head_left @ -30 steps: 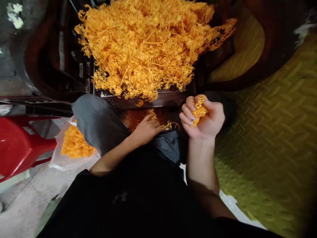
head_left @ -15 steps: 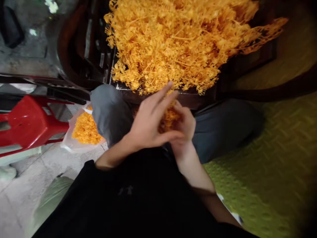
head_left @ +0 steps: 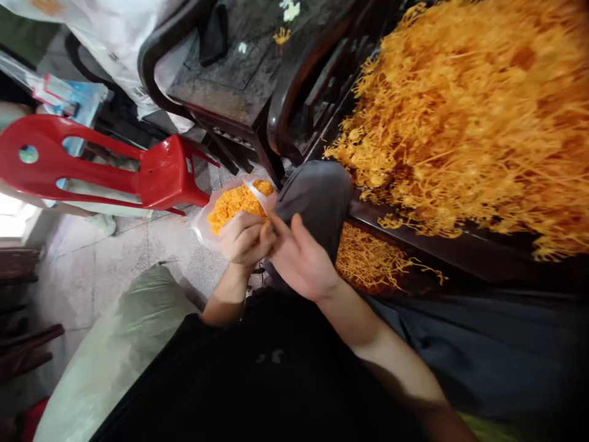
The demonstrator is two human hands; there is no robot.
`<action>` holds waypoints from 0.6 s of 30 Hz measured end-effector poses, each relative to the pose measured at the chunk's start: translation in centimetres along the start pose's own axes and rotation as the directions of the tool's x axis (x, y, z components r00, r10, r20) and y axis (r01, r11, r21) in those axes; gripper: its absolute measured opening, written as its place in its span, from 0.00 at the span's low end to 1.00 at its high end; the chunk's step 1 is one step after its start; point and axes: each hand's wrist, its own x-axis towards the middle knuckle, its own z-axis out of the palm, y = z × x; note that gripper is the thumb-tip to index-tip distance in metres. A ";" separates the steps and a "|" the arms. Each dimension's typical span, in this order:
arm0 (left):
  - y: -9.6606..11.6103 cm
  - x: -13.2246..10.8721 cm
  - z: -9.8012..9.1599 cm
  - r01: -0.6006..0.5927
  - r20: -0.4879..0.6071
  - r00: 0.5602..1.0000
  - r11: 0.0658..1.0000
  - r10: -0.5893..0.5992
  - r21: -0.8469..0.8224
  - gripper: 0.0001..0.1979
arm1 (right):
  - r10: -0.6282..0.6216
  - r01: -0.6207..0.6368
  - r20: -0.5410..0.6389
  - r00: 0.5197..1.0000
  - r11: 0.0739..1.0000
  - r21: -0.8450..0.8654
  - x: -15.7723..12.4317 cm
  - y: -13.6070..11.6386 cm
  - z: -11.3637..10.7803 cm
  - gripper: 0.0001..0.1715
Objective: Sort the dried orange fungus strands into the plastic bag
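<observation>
Both hands are meeting at the centre of the frame, just below a clear plastic bag [head_left: 216,215]. Curled into a loose fist, the left hand [head_left: 243,238] is hovering at the bag's lower edge, and whether anything is inside the fist cannot be told. Beside it, the right hand [head_left: 301,261] is lying with fingers spread and slack, its fingertips touching the left knuckles and its back resting against a grey trouser knee [head_left: 317,196]. That bag is sitting on the pale tiled floor [head_left: 119,264] and is holding a small heap of short orange plastic bits [head_left: 234,201]. Filling the upper right of the frame, a much bigger tangle of thin, branching orange plastic strands [head_left: 464,116] is lying piled on a dark wooden surface [head_left: 414,236], with more strands [head_left: 368,261] showing below its edge. At the left, a glossy red plastic stool [head_left: 92,162] is lying tipped on its side.
</observation>
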 end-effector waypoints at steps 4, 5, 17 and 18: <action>-7.0 -0.2 -0.5 0.333 -0.391 0.890 0.921 -0.235 0.203 0.22 | 0.193 -0.194 -0.021 0.981 0.977 -0.092 0.6 2.4 -1.4 0.47; -8.6 0.1 -0.2 0.422 -0.375 0.869 0.879 -0.322 0.224 0.22 | 0.221 -0.223 -0.032 0.975 0.968 -0.114 0.3 2.4 -2.0 0.48; -15.4 -0.5 4.6 0.537 0.258 0.684 0.710 -0.682 0.455 0.32 | 0.007 -0.080 -0.165 0.986 0.893 -0.443 -9.2 -3.6 -7.2 0.37; -15.9 -0.3 4.0 0.565 0.227 0.692 0.710 -0.685 0.420 0.32 | -0.067 -0.053 -0.215 0.974 0.860 -0.508 -10.4 -4.7 -7.4 0.36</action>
